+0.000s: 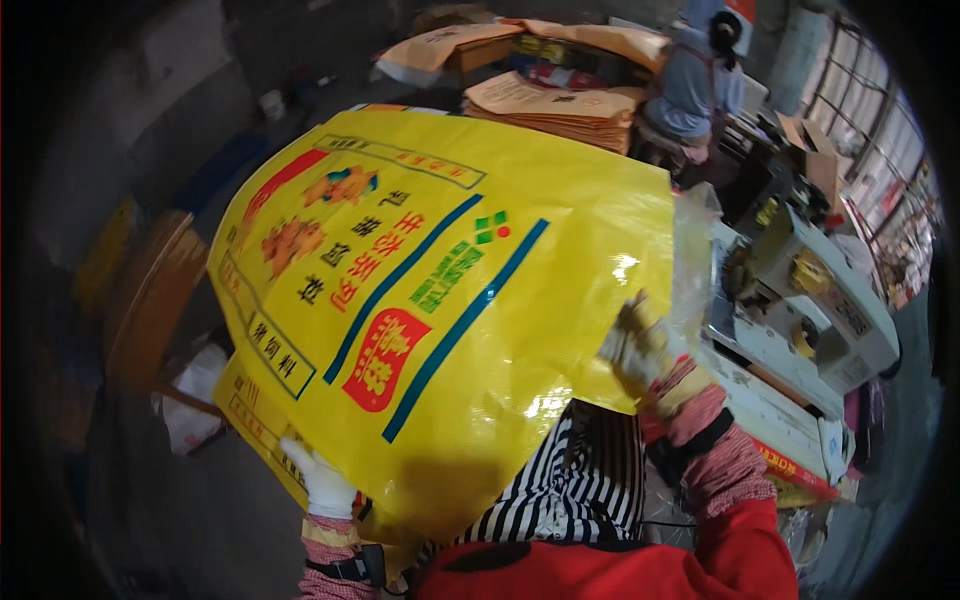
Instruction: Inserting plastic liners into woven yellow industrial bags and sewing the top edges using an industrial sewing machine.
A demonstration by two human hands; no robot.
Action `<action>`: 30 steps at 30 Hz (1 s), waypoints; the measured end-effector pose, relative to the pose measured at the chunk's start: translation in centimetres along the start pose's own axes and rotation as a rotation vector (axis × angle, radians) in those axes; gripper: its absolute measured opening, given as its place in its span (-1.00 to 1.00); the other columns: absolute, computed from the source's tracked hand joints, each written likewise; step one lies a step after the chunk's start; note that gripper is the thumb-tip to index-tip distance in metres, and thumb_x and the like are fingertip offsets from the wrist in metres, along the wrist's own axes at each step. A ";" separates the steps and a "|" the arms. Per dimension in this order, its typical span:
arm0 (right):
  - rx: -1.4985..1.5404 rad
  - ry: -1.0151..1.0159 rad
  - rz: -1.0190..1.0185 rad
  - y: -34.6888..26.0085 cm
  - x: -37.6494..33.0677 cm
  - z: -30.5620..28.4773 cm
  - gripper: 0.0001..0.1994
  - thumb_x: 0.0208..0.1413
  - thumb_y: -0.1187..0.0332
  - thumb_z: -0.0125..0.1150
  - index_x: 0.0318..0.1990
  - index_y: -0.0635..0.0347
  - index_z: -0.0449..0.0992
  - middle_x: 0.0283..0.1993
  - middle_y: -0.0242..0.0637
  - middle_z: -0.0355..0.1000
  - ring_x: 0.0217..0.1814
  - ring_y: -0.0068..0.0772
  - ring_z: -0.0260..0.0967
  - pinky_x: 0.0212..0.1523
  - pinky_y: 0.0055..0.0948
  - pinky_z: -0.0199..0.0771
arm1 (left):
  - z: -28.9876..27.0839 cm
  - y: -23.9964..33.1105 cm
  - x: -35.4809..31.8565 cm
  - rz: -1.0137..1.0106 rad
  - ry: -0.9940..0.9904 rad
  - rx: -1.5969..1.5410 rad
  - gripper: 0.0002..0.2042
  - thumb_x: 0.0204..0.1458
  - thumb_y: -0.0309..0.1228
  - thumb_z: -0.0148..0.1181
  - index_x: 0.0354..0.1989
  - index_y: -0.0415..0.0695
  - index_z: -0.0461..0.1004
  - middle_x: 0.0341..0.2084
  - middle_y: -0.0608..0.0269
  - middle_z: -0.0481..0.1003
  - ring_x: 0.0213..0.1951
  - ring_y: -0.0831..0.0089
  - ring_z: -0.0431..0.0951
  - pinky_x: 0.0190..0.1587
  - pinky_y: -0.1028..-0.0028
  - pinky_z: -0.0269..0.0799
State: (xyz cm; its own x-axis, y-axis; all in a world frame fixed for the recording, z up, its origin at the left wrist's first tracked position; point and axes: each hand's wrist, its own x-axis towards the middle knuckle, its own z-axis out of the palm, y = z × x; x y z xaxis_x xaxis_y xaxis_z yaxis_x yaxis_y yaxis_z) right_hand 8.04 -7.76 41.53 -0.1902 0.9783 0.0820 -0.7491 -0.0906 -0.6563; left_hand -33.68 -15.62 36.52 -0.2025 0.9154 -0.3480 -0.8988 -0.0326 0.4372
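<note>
A large yellow printed sack (560, 230) lies spread across in front of me, glossy and flat, with blue stripes, a red patch and cartoon animals. At its near left side, my left hand (325, 485), in a white glove, is closed on the edge; part of the fingers is hidden. A lower yellow layer (262, 440) shows beneath the sack beside that hand. My right hand (645, 350), in a soiled pale glove, grips the sack's right edge close to its near corner. What supports the sack is mostly covered.
A white sewing machine (830, 300) stands at the right. Brown paper sacks (560, 105) are stacked at the back, where another person (690, 95) sits facing away. Brown boards (150, 300) stand at the left, near a white plastic bag (195, 405) on the floor.
</note>
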 end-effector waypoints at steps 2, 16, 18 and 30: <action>-0.239 0.295 -0.280 -0.5 2.6 -1.0 -0.51 0.11 0.10 -0.02 0.11 0.18 0.16 0.12 -0.17 0.20 0.11 -0.25 0.22 0.11 -0.20 0.25 | -1.5 1.5 -1.0 0.539 -0.453 1.809 -0.62 0.09 -0.19 -0.07 -0.01 -0.19 0.33 -0.17 0.18 0.44 -0.08 0.24 0.39 0.03 0.29 0.24; -0.300 0.391 0.288 16.6 3.4 5.0 -0.70 0.09 0.17 0.06 -0.17 0.22 0.37 -0.34 -0.35 0.39 -0.42 -0.49 0.30 -0.44 -0.48 0.37 | -11.2 22.9 -13.7 -0.098 0.290 0.995 -0.66 -0.05 -0.48 0.12 -0.05 -0.24 0.35 -0.20 0.19 0.46 -0.18 0.33 0.47 -0.11 0.40 0.36; -0.606 0.567 0.643 20.5 4.6 2.7 -0.68 0.03 0.10 0.12 -0.29 0.20 0.43 -0.48 -0.38 0.37 -0.55 -0.45 0.24 -0.56 -0.50 0.23 | -15.6 22.1 -14.2 -0.114 0.412 1.041 -0.66 -0.03 -0.46 0.11 -0.03 -0.23 0.34 -0.19 0.21 0.45 -0.20 0.35 0.47 -0.10 0.38 0.36; -0.573 0.599 0.699 30.8 8.0 -13.4 -0.65 0.03 0.06 0.07 -0.17 0.12 0.39 -0.28 -0.36 0.35 -0.30 -0.34 0.25 -0.34 -0.35 0.28 | -34.5 6.8 -1.0 -0.145 1.154 1.362 -0.66 -0.11 -0.29 0.16 -0.27 -0.34 0.42 -0.41 0.00 0.49 -0.30 0.13 0.51 -0.27 0.32 0.35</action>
State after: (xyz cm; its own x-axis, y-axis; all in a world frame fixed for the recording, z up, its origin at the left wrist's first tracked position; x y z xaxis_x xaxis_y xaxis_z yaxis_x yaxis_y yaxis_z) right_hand -8.06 -0.21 11.91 -0.0025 0.6902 -0.7236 -0.1576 -0.7149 -0.6813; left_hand -53.00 -30.60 11.28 -0.8373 0.1459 -0.5269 -0.1314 0.8817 0.4531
